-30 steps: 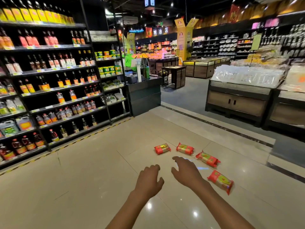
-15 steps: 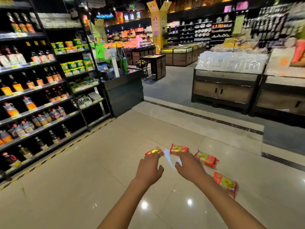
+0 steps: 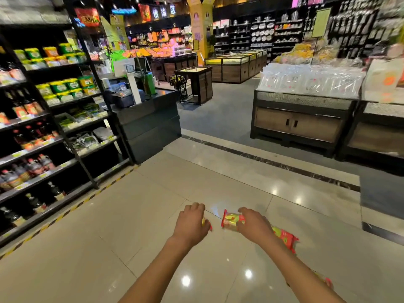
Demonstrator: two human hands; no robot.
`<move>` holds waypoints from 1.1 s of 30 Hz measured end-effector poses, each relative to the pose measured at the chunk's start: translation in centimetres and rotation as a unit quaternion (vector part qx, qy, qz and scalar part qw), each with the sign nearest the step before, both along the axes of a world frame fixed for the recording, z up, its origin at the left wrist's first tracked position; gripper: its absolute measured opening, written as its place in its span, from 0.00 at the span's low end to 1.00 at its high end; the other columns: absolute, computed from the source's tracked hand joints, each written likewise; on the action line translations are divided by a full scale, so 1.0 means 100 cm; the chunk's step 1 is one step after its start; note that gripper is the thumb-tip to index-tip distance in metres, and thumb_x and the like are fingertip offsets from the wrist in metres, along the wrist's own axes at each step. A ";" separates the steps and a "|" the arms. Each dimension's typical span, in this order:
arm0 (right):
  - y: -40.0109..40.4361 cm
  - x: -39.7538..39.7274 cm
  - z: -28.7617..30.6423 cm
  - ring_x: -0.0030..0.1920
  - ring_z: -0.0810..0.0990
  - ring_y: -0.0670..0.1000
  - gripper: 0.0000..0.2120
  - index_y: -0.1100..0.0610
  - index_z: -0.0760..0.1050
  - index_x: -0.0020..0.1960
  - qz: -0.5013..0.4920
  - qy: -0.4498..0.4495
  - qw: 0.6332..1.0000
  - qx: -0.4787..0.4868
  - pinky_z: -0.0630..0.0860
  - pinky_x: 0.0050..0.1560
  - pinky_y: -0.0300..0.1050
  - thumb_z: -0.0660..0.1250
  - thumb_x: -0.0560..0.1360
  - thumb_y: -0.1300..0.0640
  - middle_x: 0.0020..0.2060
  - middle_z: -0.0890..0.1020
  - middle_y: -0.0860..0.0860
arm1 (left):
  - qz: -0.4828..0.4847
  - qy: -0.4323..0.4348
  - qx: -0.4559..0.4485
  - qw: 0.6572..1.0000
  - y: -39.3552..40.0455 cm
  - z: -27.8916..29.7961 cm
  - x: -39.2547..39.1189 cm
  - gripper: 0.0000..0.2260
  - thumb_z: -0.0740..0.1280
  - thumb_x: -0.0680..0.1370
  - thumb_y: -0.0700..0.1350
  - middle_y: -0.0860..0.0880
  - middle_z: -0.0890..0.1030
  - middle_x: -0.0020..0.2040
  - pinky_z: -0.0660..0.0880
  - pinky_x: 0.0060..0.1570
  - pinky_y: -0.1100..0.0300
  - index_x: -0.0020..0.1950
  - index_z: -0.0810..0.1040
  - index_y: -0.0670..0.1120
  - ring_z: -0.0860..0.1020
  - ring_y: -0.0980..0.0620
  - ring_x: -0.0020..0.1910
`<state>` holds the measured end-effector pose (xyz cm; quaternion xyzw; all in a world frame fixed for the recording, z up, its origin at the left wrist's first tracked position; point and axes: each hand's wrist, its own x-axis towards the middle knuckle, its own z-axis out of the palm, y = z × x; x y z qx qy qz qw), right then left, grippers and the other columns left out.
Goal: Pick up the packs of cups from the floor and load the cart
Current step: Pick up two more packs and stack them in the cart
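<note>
Several red-and-yellow packs of cups lie on the shiny beige floor tiles. My left hand is curled down over the leftmost pack, and only that pack's right end peeks out. My right hand lies on the second pack, fingers across its top and thumb at its near side. A third pack lies just right of my right wrist. A fourth pack is mostly hidden behind my right forearm. No cart is in view.
Dark shelves of bottles and sauces run along the left, behind a yellow-black floor stripe. A black counter stands ahead on the left. Wooden display stands with bagged goods are ahead on the right, past a dark floor border.
The view has come lower and closer to the floor. Both hands have reached forward and down, from hovering short of the packs to resting on the two leftmost ones.
</note>
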<state>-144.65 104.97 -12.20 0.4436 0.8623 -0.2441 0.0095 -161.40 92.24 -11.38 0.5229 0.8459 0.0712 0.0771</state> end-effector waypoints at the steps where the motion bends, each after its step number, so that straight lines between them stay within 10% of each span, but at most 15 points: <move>1: 0.017 -0.014 0.000 0.65 0.78 0.57 0.20 0.52 0.73 0.68 -0.006 0.005 1.000 -0.007 0.73 0.63 0.47 0.64 0.77 0.52 0.64 0.80 0.53 | -0.001 -0.004 -0.004 1.000 0.015 -0.002 -0.014 0.20 0.62 0.81 0.52 0.48 0.73 0.69 0.70 0.63 0.52 0.71 0.70 0.46 0.71 0.45 0.67; 21: 0.339 -0.214 -0.082 0.68 0.74 0.53 0.24 0.48 0.69 0.75 -0.017 -0.089 0.995 -0.034 0.67 0.69 0.49 0.62 0.79 0.49 0.69 0.76 0.50 | -0.010 -0.115 -0.086 0.990 0.336 -0.108 -0.262 0.21 0.62 0.80 0.52 0.47 0.73 0.70 0.70 0.65 0.53 0.72 0.69 0.46 0.71 0.45 0.68; 33: 0.519 -0.309 -0.256 0.64 0.78 0.59 0.24 0.54 0.70 0.74 -0.011 -0.141 0.980 -0.140 0.74 0.63 0.52 0.64 0.78 0.55 0.64 0.80 0.57 | 0.047 -0.141 -0.167 0.975 0.477 -0.249 -0.392 0.25 0.65 0.80 0.51 0.44 0.73 0.72 0.70 0.66 0.48 0.75 0.67 0.45 0.72 0.41 0.69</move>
